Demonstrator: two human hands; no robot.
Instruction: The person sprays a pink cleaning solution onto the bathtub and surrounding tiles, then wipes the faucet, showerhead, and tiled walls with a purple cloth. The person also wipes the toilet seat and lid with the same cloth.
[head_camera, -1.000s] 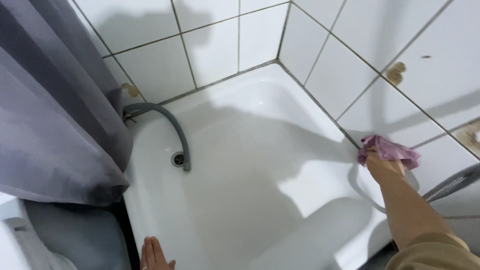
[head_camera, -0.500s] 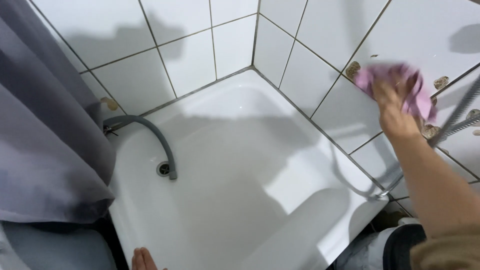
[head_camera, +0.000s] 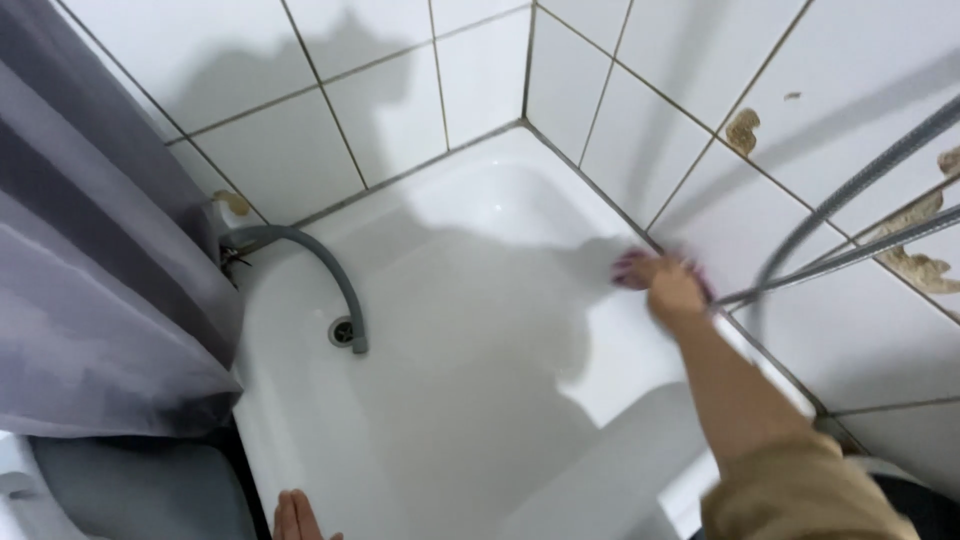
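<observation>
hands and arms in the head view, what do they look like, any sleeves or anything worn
The right hand is bare and motion-blurred, with no glove. Its forearm is bare up to a loose tan or khaki sleeve pushed up near the elbow. Of the left hand only the bare fingertips show at the bottom edge, so no sleeve can be seen there. No watch, bracelet or markings are visible on either.

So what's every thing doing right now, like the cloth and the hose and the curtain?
Cloth: pink, bunched under the right hand, pressed on the tub rim by the wall.
Left hand: flat on the tub's near edge, holding nothing.
Drain hose: curved, its end at the drain.
Curtain: pulled aside, hanging outside the tub.
Tiles: brown spots.
Shower hose: hanging across the wall.
</observation>
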